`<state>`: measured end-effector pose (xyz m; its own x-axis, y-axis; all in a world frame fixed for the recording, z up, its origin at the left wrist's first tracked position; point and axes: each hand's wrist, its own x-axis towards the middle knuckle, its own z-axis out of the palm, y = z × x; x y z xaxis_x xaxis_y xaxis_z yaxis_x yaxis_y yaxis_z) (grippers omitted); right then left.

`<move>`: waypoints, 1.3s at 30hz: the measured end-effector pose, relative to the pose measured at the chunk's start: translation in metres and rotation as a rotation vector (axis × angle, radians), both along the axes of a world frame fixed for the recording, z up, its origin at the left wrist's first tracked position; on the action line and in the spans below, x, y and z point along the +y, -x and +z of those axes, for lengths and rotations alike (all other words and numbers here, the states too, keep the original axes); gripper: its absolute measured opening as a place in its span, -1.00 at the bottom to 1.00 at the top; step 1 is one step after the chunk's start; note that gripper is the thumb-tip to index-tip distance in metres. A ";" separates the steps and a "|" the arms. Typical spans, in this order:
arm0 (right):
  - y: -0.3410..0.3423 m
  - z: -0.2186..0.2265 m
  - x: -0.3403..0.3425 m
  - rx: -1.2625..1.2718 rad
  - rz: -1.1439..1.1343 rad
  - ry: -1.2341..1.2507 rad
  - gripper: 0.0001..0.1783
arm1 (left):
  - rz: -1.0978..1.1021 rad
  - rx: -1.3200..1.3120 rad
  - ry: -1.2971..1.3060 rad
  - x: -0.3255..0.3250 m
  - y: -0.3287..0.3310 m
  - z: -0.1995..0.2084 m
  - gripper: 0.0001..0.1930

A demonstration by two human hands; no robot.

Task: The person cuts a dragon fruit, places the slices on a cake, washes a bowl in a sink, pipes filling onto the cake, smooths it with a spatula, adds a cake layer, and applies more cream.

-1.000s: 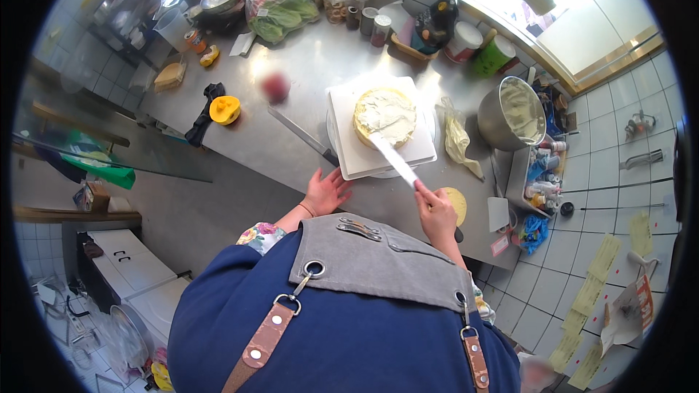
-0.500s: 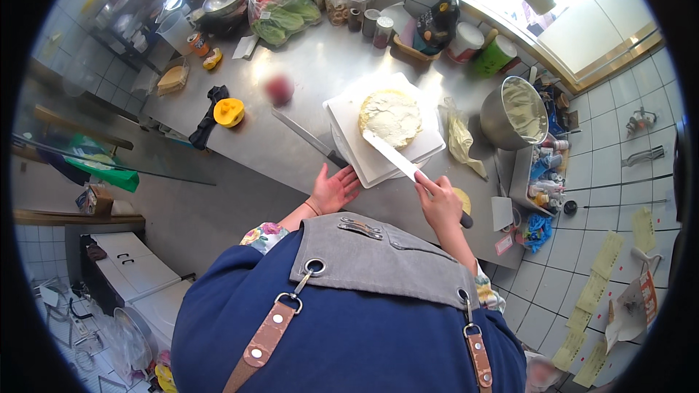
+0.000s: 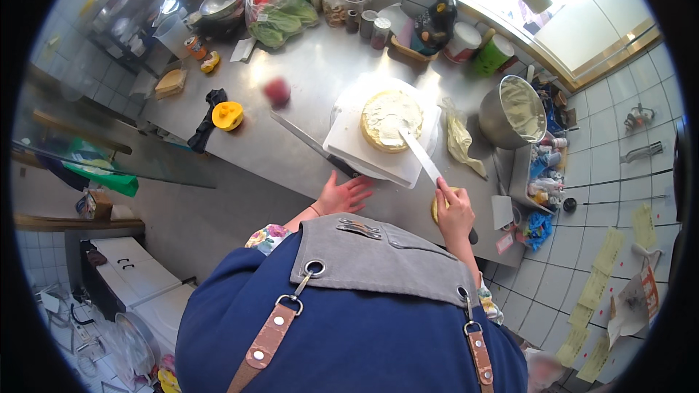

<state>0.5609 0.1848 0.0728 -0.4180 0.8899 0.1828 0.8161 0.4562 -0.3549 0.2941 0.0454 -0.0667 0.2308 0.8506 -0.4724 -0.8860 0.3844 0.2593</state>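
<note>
A round cake layer (image 3: 389,127) with white cream over its top sits on a white square board (image 3: 357,149), which rests on a round stand. My right hand (image 3: 456,212) is closed around the handle of a long icing spatula (image 3: 424,159), its blade tip on the cream at the cake's right side. Near the table's front edge, my left hand (image 3: 345,193) is open, fingers spread, holding nothing, just off the board's near corner. A long knife (image 3: 300,133) lies left of the board. Beside my right hand is another pale yellow cake round (image 3: 438,207), partly hidden.
To the right lie a filled piping bag (image 3: 459,138) and a steel bowl (image 3: 512,113) with cream in it. A red round fruit (image 3: 277,92) and a yellow tool (image 3: 228,115) are at the left. Jars, leafy greens (image 3: 284,20) and tubs line the back.
The board and cake have turned a little. The spatula blade has swung from the cake's near left to its right side, my right hand shifting right. My left hand has moved slightly nearer and right.
</note>
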 end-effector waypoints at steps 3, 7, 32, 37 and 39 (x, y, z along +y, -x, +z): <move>0.000 -0.004 -0.011 0.036 -0.017 0.099 -0.71 | 0.203 -0.049 0.027 -0.010 0.010 -0.012 -0.13; 0.017 -0.004 -0.027 0.050 0.062 0.172 -0.71 | 0.294 -0.039 0.056 -0.012 0.025 -0.013 -0.16; 0.004 -0.010 0.057 -0.021 -0.007 -0.278 -0.63 | 0.302 -0.105 -0.018 0.007 0.023 -0.004 -0.19; 0.035 -0.011 0.057 -0.044 0.245 -0.320 -0.63 | 0.260 -0.069 -0.001 0.007 0.019 -0.001 -0.19; 0.047 -0.016 0.069 -0.052 0.228 -0.339 -0.64 | 0.245 -0.055 -0.002 0.007 0.020 0.001 -0.19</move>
